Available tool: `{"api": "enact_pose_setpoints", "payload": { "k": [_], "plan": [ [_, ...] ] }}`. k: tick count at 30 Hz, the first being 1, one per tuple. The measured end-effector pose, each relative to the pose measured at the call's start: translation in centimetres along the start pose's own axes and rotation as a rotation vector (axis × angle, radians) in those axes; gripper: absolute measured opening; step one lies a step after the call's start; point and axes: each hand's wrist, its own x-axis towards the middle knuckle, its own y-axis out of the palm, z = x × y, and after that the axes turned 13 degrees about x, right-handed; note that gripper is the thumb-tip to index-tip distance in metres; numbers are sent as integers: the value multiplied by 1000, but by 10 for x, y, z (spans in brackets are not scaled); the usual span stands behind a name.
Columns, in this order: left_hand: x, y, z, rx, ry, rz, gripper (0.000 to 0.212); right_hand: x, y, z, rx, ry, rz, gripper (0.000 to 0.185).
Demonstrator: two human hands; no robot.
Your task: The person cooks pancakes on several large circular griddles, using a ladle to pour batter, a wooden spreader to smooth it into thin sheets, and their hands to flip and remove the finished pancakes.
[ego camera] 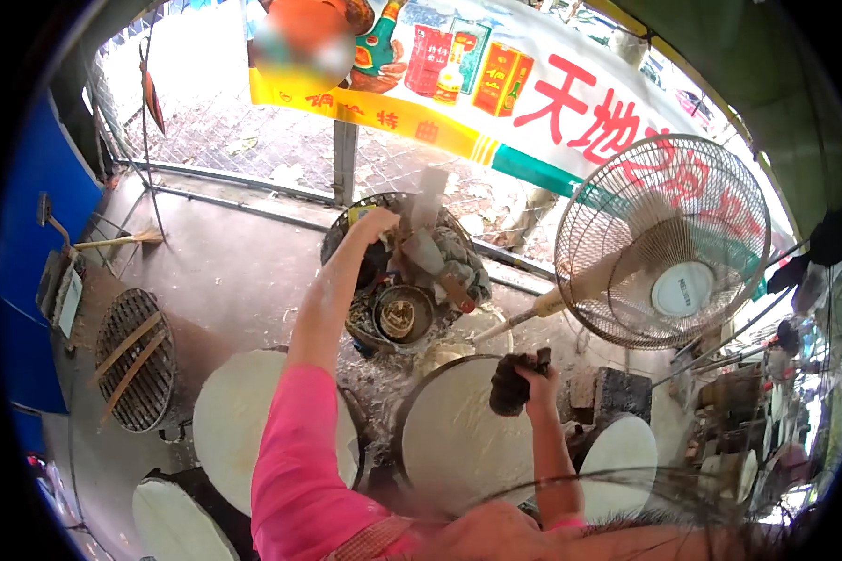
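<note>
My left hand (377,223) reaches over the far part of a round basket (331,235) that holds cloths and tools; whether its fingers grip anything cannot be told. Beside it a scraper with a wide blade (423,251) and a wooden handle lies on grey cloth. Nearer in the basket a small bowl (397,319) sits inside a round pan. My right hand (542,386) grips a dark, bunched cloth (509,384) above the right edge of a round griddle covered by a pale sheet of batter or dough (463,428). Another pale round sheet (231,421) lies left, partly behind my left arm.
A large caged fan (663,242) stands at the right. More pale rounds lie at the lower left (175,522) and right (621,463). A round slatted rack (137,361) bears two wooden strips at the left. Dark blocks (623,394) sit right of the griddle.
</note>
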Motion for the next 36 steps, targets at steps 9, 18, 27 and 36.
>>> {"api": "enact_pose_setpoints", "payload": {
  "k": [9,18,27,36],
  "plan": [
    [48,19,-3,32,4,-24,23,31,12,3,-149,51,-15,16],
    [-64,-68,-65,53,450,-705,26,152,136,-27,-155,-80,380,44],
    [-86,-83,-59,-652,491,-421,31,175,223,-26,-1011,-467,279,84],
    [-66,-61,-56,-1136,360,-251,30,172,229,-27,102,194,612,51]
  ]
}}
